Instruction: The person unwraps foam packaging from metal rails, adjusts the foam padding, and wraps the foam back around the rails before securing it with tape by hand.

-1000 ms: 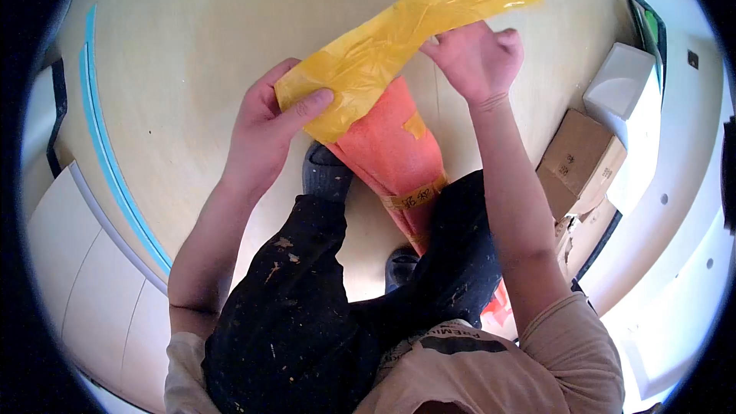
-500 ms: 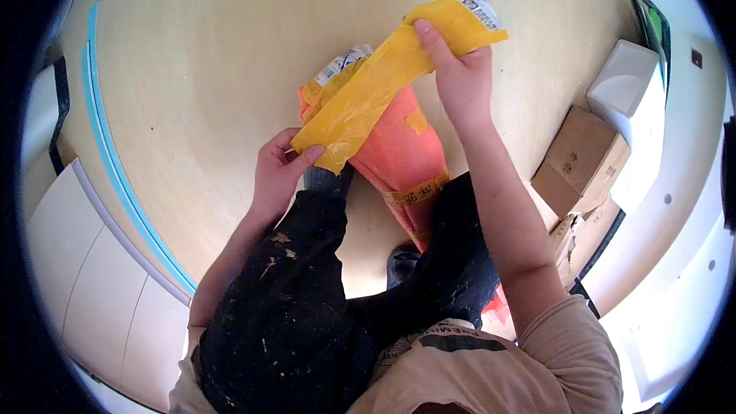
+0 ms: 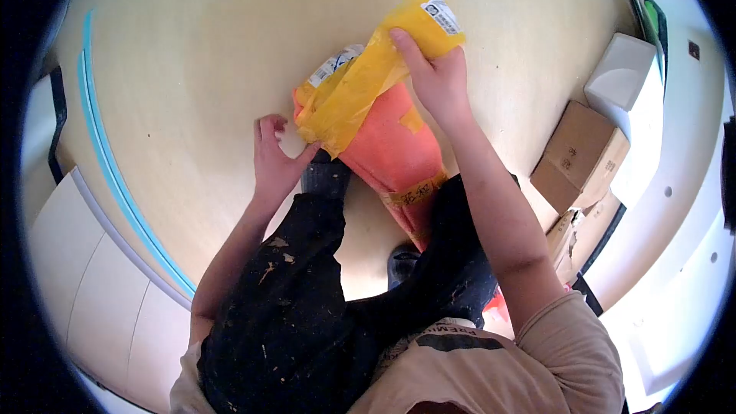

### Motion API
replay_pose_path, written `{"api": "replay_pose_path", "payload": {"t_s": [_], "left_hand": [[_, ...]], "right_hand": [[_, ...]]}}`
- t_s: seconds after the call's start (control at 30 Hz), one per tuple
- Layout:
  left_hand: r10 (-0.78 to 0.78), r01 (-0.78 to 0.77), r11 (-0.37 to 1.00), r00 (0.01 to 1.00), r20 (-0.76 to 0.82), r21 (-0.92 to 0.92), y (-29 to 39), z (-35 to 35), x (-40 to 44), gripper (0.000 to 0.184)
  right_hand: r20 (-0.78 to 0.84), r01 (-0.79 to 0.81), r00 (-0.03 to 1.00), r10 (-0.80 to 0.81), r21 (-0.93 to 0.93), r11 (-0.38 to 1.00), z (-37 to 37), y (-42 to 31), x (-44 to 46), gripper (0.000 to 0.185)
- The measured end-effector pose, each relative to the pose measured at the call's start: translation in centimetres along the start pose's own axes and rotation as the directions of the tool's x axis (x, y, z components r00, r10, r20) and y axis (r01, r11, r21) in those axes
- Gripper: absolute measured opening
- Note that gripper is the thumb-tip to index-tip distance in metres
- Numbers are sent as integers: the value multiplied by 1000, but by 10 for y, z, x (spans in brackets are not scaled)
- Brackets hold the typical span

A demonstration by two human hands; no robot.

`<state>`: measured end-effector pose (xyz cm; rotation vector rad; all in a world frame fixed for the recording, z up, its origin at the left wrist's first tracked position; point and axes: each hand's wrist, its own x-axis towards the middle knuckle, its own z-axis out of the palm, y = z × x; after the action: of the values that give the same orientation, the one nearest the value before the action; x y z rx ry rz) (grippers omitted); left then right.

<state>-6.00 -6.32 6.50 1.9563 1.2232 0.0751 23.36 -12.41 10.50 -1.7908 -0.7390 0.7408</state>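
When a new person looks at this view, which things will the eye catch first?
Probably the bright yellow tape, held by the right hand near its labelled end and slanting over the orange-red roll. That roll, below it, runs down between the legs. After these, perhaps the turquoise strip at the far left.

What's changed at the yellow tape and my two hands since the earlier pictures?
The yellow tape's labelled end moved left and nearer you. The right hand, open at first, has taken hold there. The left hand moved nearer you and let go its pinch; its thumb is by the lower end, contact unclear. The orange roll and cardboard box stayed put.
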Motion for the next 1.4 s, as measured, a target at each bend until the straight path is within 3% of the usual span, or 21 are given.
{"api": "replay_pose_path", "payload": {"t_s": [0.03,0.1,0.2,0.27,0.33,0.4,0.43,0.5,0.57,0.63,0.73,0.8,0.9,1.0,1.03,1.07,1.13,1.17,1.23,1.33,1.4], "left_hand": [[4,-4,1000,1000,3,-3,13,-8,8,53],[460,-471,879,879,-124,-75,47,-24,27,57],[519,-509,849,854,46,-141,85,-20,77,49],[319,-118,818,908,272,-563,75,7,117,41],[348,211,692,741,575,-690,74,21,153,39],[384,143,798,627,678,-585,69,26,178,39],[377,58,882,509,773,-468,67,28,184,39],[288,53,938,427,857,-342,81,24,198,39],[193,34,976,331,924,-216,106,23,205,40],[418,-404,875,349,839,-268,121,28,209,39],[477,-524,812,342,810,-258,133,39,202,40],[457,-472,843,372,808,-260,133,42,195,40],[369,-277,926,514,774,-257,122,39,185,41],[145,98,950,703,697,-297,100,24,172,42],[-41,345,869,764,644,-355,92,19,170,44],[-43,346,870,764,644,-352,82,15,171,44],[160,613,493,633,757,-617,73,7,169,47],[157,614,490,635,756,-618,69,4,170,47],[318,152,863,576,753,-481,88,-11,168,45],[346,108,858,600,721,-502,97,-15,166,38],[355,135,827,626,694,-546,93,-11,163,33]], "right_hand": [[-4,0,1000,0,-4,1000,-3,2,4,21],[43,16,999,-3,-319,948,-10,5,7,27],[49,-179,973,224,-447,876,-14,4,10,35],[22,-328,940,342,-230,916,-14,9,6,36],[24,-454,891,454,4,891,-13,3,0,37],[-19,-402,895,446,399,824,-12,-10,-11,38],[-23,-402,894,448,400,823,-15,-12,-16,38],[36,-100,995,95,138,985,-24,-13,-25,35],[101,-60,994,51,90,994,-27,-28,-25,34],[172,-15,985,6,47,999,-27,-45,-16,33],[290,-118,949,123,-34,992,-30,-49,-4,35],[447,-50,869,213,-348,936,-35,-46,0,32],[502,124,862,77,-357,926,-46,-39,-6,24],[460,-21,876,145,-265,964,-43,2,-13,19],[460,-21,876,143,-260,965,-37,5,-14,19],[346,-62,929,129,-198,978,-27,9,-14,20],[231,-95,965,124,-132,987,-15,13,-15,22],[172,-152,972,160,-59,987,-11,14,-16,25],[123,-204,972,201,14,979,-3,13,-17,29],[-1,-266,964,267,49,963,3,9,-22,27],[154,-376,901,406,-190,907,-2,9,-20,37]]}}
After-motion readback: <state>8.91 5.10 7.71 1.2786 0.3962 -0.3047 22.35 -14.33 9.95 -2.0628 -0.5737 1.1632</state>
